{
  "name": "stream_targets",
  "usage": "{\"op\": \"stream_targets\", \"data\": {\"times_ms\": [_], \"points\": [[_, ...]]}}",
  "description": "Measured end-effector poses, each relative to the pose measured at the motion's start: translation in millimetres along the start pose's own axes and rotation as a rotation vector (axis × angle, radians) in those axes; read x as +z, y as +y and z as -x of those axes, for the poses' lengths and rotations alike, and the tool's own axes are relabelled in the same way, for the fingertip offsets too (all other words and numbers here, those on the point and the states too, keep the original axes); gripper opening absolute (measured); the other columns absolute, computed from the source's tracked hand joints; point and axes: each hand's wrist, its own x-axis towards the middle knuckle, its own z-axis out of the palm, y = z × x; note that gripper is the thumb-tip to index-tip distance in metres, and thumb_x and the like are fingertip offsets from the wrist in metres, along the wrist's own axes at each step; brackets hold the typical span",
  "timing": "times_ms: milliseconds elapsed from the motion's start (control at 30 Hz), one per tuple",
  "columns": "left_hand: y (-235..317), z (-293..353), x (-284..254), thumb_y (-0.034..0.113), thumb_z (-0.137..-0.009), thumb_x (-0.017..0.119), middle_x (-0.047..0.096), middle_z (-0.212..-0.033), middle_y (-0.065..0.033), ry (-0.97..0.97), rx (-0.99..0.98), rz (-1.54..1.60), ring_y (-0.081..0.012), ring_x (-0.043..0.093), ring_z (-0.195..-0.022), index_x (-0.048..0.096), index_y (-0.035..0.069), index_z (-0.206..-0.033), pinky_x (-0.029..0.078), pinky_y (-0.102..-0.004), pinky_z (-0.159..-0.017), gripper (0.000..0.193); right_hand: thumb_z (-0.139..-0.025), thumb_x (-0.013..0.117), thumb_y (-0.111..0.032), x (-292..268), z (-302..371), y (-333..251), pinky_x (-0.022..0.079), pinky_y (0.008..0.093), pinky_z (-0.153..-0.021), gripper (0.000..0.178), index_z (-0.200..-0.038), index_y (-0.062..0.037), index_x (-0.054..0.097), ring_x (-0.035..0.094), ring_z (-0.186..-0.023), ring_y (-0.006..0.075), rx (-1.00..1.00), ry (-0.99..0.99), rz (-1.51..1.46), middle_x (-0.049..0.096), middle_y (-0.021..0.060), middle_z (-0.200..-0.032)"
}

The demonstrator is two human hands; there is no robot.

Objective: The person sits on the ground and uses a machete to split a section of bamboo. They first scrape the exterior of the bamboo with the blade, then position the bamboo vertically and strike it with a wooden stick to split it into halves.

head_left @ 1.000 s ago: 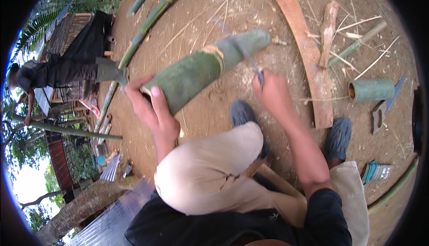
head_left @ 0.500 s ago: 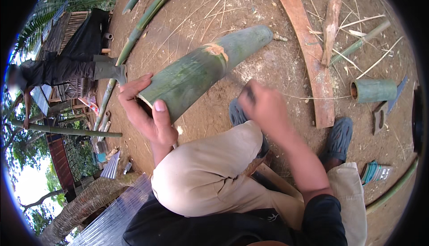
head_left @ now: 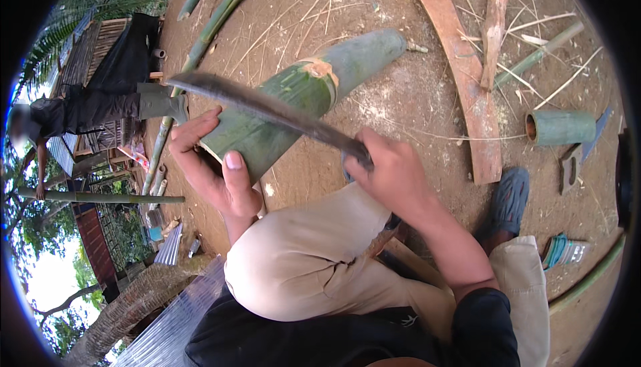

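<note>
A thick green bamboo section slants from my left hand up to the right, its far end near the dirt ground. My left hand grips its near open end, thumb on the outer side and fingers on the other. A pale brown patch marks the node around its middle. My right hand is closed around the handle of a long dark machete. Its blade points left and crosses in front of the bamboo's near half; whether it touches the surface I cannot tell.
A long reddish board and a wood piece lie to the right. Beyond are a short bamboo tube and a handsaw. Long bamboo poles lie at upper left, where another person stands holding a pole.
The machete, smeared and hard to see before, now shows plainly across the bamboo. My right hand stays near the same spot. My left hand and the bamboo have shifted slightly.
</note>
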Motion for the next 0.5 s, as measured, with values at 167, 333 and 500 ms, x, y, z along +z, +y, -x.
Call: {"op": "stream_targets", "data": {"times_ms": [167,333,500], "points": [[5,0,-7,0.044,-0.09,0.061,0.054,-0.106,-0.0219,-0.024,0.005,-0.082,-0.032,0.055,-0.103,0.051,-0.005,-0.111,0.042,-0.0455,-0.095,0.054,-0.086,0.068,-0.018,-3,-30,36,0.054,0.0497,-0.061,0.021,-0.091,0.0011,0.062,0.067,-0.065,0.043,0.215,0.048,-0.001,0.065,0.0236,-0.069],[-5,1,2,0.041,-0.09,0.061,0.056,-0.106,-0.0218,0.012,0.021,0.03,-0.0306,0.054,-0.103,0.051,-0.005,-0.112,0.04,-0.0451,-0.096,0.052,-0.086,0.068,-0.017,3,-22,27,0.053,0.0497,-0.061,0.02,-0.091,0.0016,0.061,0.067,-0.067,0.0429,0.261,0.022,-0.049,0.065,0.024,-0.07],[0,4,-3,0.04,-0.094,0.057,0.056,-0.11,-0.0205,0.002,-0.089,-0.043,-0.0281,0.053,-0.106,0.051,-0.005,-0.115,0.039,-0.0423,-0.097,0.05,-0.089,0.066,-0.018,8,0,-2,0.052,0.0504,-0.06,0.022,-0.088,0.0044,0.062,0.066,-0.065,0.0449,-0.005,0.035,-0.109,0.064,0.0249,-0.067]]}}
